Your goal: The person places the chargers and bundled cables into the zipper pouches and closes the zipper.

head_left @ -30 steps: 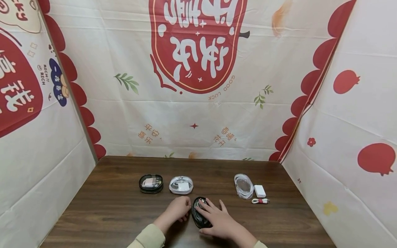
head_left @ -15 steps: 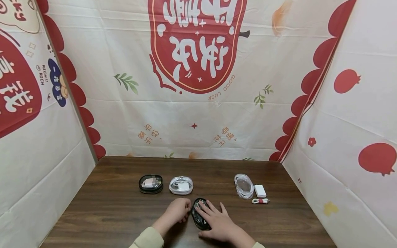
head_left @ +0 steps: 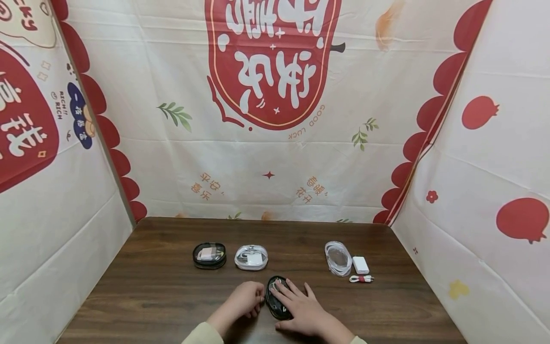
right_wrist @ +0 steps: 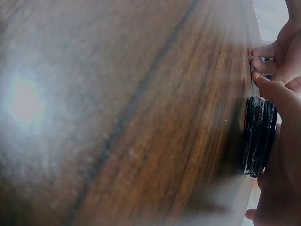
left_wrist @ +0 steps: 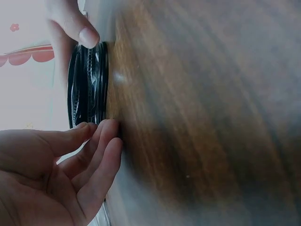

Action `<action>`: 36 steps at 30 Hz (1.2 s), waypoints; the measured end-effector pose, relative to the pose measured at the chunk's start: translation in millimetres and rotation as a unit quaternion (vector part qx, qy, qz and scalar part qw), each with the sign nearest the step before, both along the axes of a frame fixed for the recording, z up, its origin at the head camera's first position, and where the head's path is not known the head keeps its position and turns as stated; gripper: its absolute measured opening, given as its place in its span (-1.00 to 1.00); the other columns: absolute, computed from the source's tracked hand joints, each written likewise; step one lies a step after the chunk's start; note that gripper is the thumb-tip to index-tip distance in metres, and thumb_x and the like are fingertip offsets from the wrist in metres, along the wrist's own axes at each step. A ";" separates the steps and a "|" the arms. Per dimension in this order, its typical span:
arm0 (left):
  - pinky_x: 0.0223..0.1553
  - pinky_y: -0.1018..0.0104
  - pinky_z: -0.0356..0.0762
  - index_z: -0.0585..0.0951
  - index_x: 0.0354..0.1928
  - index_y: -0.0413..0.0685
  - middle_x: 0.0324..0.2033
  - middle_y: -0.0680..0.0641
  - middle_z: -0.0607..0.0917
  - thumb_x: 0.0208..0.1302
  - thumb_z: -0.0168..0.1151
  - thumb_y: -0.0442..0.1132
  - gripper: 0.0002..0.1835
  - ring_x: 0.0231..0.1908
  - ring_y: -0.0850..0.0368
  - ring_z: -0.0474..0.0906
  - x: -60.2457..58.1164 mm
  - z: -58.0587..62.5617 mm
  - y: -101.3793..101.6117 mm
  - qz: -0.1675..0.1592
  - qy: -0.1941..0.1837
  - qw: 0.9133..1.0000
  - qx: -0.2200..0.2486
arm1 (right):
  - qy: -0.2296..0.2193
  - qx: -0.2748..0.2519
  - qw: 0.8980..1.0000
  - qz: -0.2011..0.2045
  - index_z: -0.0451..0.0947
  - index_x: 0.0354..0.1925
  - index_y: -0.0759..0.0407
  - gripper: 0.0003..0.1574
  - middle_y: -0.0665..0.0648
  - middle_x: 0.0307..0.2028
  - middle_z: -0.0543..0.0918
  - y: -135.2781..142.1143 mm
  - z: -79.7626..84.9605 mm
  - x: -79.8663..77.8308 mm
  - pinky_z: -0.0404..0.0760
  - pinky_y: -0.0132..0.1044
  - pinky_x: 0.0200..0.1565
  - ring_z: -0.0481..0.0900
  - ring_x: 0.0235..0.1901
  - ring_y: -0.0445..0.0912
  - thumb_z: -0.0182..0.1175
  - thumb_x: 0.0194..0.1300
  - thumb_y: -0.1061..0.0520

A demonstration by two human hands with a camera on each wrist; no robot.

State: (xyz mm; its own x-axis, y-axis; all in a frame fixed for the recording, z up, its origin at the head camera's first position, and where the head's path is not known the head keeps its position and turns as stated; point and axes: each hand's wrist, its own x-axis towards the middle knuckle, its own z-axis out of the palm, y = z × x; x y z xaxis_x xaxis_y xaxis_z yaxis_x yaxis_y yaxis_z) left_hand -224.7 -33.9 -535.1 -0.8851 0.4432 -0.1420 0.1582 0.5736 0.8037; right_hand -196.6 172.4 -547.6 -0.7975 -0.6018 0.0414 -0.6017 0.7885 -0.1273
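Since the earlier head views, the left grip (head_left: pixel 246 298) has come slightly toward the near side of the desk (head_left: pixel 150 286), its thumb and fingertips pinching the edge of the case (head_left: pixel 275 308). The right grip (head_left: pixel 307 313) lies spread on top, steadying the case between both, so I judge the zip (right_wrist: pixel 260 117) is being worked, how far I cannot tell.

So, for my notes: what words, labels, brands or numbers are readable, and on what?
"RICH!! RICH": left cloth
"cky", cut off: left cloth
"钱": left red patch
"GOOD LUCK", inverted: back cloth
"平安喜乐": back cloth
"春暖花开": back cloth
"快乐", inverted: red panel
Too blurred: blue patch.
Cut off: other large characters.
None legible: black case, white block, cable, other cases.
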 end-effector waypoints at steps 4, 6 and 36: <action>-0.80 0.24 0.45 0.45 -0.55 -0.16 -0.77 -0.11 0.52 0.15 0.11 -0.43 -0.85 -0.78 0.06 0.50 7.0 2.2 1.5 -0.002 -0.013 1.000 0.012 | 0.007 -0.001 1.000 -0.005 0.02 0.35 -0.19 -0.02 -0.03 0.33 0.08 0.5 -0.7 -0.1 0.01 0.38 0.03 0.02 0.29 0.07 -0.06 0.04 -0.51; -0.81 0.25 0.44 0.45 -0.56 -0.16 -0.77 -0.10 0.51 0.14 0.12 -0.42 -0.85 -0.79 0.06 0.49 10.1 3.7 2.4 -0.003 -0.010 1.000 0.008 | 0.011 -0.002 1.000 -0.004 0.02 0.35 -0.19 -0.02 -0.03 0.33 0.08 0.6 -1.9 -0.3 0.01 0.38 0.02 0.02 0.29 0.07 -0.05 0.04 -0.51; -0.88 0.36 0.33 0.44 -0.56 0.01 -0.83 0.06 0.43 0.16 0.16 -0.32 -0.82 -0.89 0.23 0.36 -8.8 -2.7 12.4 0.012 0.114 0.988 -0.100 | 0.006 -0.015 1.000 -0.005 0.13 0.31 -0.14 -0.08 0.08 0.32 0.10 8.8 7.3 17.6 -0.12 0.42 0.02 -0.03 0.30 0.13 0.01 0.06 -0.45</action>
State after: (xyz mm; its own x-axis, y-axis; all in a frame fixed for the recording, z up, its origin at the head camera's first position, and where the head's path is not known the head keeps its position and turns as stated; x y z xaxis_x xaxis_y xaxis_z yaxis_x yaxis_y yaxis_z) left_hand -233.4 -21.5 -537.8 -0.9139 0.4054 -0.0217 0.3063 0.7236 0.6186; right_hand -179.0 181.2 -540.3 -0.8023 -0.5929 0.0684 -0.5961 0.7899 -0.1439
